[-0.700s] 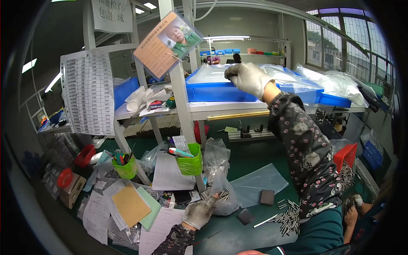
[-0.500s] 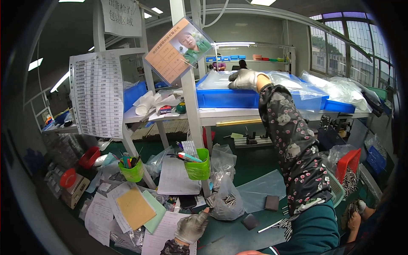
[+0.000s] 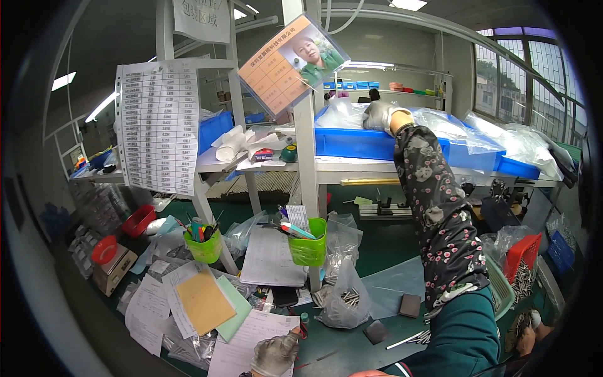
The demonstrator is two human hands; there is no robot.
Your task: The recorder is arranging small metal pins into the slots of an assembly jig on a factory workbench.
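My right hand (image 3: pixel 380 117), in a whitish glove with the fingertips partly hidden, reaches far up to the shelf. Its fingers close on a clear plastic bag (image 3: pixel 342 114) at the top of a blue bin (image 3: pixel 355 144). A dark floral sleeve covers that arm. Low in the view, my left hand (image 3: pixel 274 354) rests over a printed sheet (image 3: pixel 242 342) in a worn, greyish glove with bare fingertips. It holds nothing visible, one finger pointing outward. Just beyond that finger stands a small dark green and red bottle (image 3: pixel 304 322).
A clear bag of metal pins (image 3: pixel 348 298) stands on the green bench near loose pins (image 3: pixel 418 337) and two dark blocks. Green pen cups (image 3: pixel 308 242) hang on the white posts. At right are a red basket (image 3: pixel 524 261) of metal parts and another person's hands (image 3: pixel 527 336).
The whole view has shifted, with the shelf now farther right. My right hand's fingers have curled into the bags, bunching the plastic up. My left hand has drawn lower, showing the small bottle.
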